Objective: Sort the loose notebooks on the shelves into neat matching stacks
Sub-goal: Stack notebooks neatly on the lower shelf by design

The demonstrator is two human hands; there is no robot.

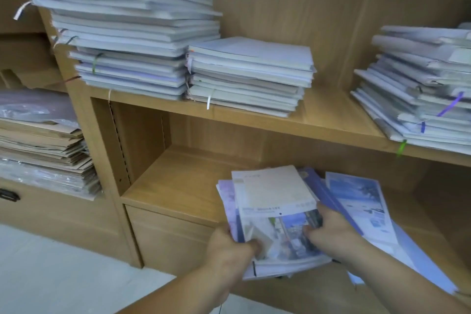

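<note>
At the far left, in the neighbouring compartment, a stack of brown paper sheets [43, 145] lies under clear plastic wrap [30, 109]. A dark drawer handle [9, 195] sits below it.

On the upper shelf [328, 117], a tall stack [122, 33] of pale notebooks stands at the left end, its upper layers overhanging leftward. Ribbon markers [94, 64] hang from its near edges. A shorter stack [249, 76] touches its right side and is fairly even. Well apart at the right end, a third stack [418, 89] is uneven, its corners fanned.

On the lower shelf [178, 186], right of centre, the loose pile [272, 194] of mixed notebooks rests at the near edge and overhangs it.
- The left hand [229, 245] grips the pile's near left corner, thumb on the top cover, fingers hidden beneath.
- The right hand [328, 232] grips the right edge of the upper notebooks, thumb pressed on the pictured cover, fingers curled round the side.

Just right of that hand, a purple notebook [328, 199] lies skewed, and a landscape-cover notebook [356, 196] lies flat beside it. Paler sheets spread nearer under the right forearm.
</note>
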